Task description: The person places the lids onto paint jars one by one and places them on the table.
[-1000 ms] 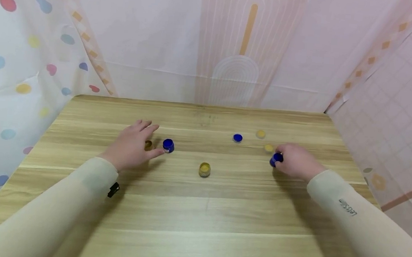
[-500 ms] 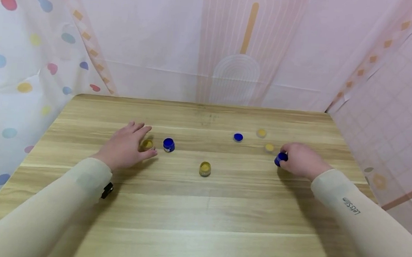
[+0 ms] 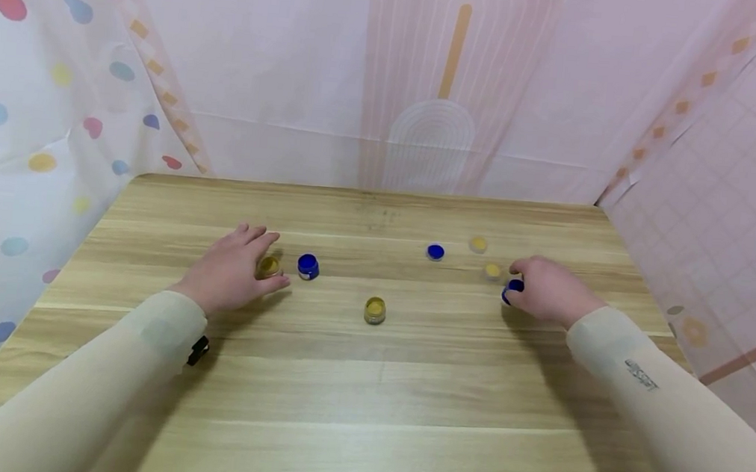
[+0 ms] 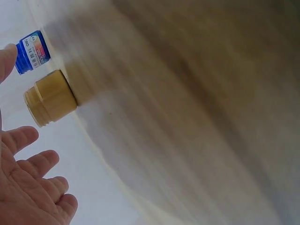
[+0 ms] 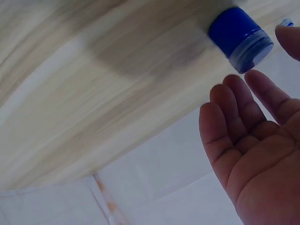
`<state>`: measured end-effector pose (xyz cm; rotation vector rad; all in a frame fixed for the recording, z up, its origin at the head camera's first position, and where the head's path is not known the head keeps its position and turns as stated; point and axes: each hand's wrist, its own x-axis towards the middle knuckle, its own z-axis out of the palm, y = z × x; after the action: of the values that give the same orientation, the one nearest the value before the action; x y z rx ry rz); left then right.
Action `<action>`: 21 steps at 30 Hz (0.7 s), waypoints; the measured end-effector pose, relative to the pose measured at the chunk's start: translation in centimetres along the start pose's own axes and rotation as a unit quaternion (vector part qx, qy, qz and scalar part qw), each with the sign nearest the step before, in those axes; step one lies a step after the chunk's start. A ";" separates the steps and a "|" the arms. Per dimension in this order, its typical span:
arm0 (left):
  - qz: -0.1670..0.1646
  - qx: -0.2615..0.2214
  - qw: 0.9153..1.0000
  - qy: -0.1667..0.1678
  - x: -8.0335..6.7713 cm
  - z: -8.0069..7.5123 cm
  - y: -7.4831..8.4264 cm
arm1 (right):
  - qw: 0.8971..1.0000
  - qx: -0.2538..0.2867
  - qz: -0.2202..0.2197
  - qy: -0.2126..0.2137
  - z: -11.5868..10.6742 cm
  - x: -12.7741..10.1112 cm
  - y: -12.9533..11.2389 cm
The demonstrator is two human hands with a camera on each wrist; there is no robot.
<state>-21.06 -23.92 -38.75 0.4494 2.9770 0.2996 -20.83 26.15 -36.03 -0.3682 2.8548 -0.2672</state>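
Left hand [image 3: 229, 272], fingers relaxed and released, beside an uncapped jar [image 3: 269, 265] of yellow paint on the desk [image 3: 365, 385]; right hand [image 3: 545, 292], fingers spread, beside a blue-capped jar [image 3: 510, 289].

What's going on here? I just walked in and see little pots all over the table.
A person sits at a light wooden table with small paint pots spread on it. The left hand lies open beside a small uncapped yellow pot, with a small blue-capped pot just past it. The right hand is open at another small blue-capped pot, not gripping it. An open yellow pot stands in the middle, and a loose blue cap lies further back.
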 end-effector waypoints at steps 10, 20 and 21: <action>0.002 0.000 1.000 0.001 0.0 0.1 0.1 | 1.000 -0.019 -0.017 0.013 -0.2 2.0 -1.2; 0.004 -0.002 1.000 0.002 0.0 0.2 0.2 | 0.999 -0.034 -0.013 -0.013 -0.4 4.0 -1.9; 0.004 -0.002 1.000 0.002 0.0 0.2 0.2 | 0.999 -0.034 -0.010 -0.016 -0.3 4.2 -1.9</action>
<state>-20.93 -23.71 -38.91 0.4598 2.9788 0.3089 -24.42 23.23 -36.24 -0.4118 2.8359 -0.1673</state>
